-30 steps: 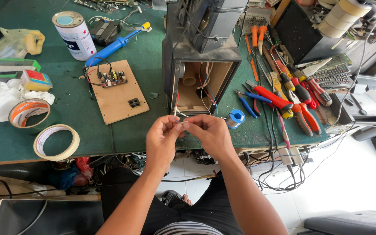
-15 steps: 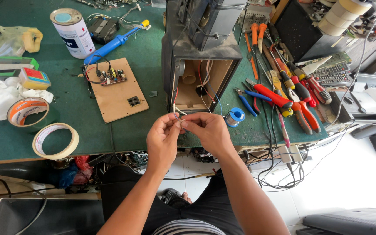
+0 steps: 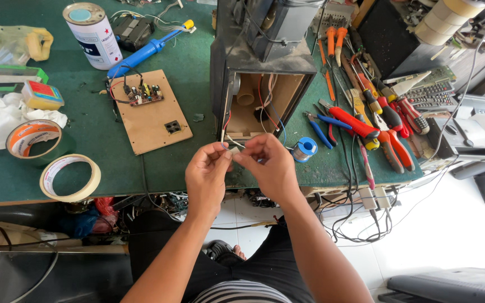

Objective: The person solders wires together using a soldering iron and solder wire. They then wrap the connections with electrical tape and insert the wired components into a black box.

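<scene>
Left hand [image 3: 207, 171] and right hand [image 3: 268, 165] at frame centre, grip pinching small white wire end [image 3: 234, 150] together; wires run into open speaker box [image 3: 259, 106] on green tabletop [image 3: 113, 163]; joining seems unfinished.

Bare forearms, no sleeves; striped black-and-white top, dark trousers below.

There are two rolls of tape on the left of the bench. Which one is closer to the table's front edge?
The pale cream roll. It lies flat right by the front edge, while the orange-printed roll sits just behind it, farther to the left.
</scene>
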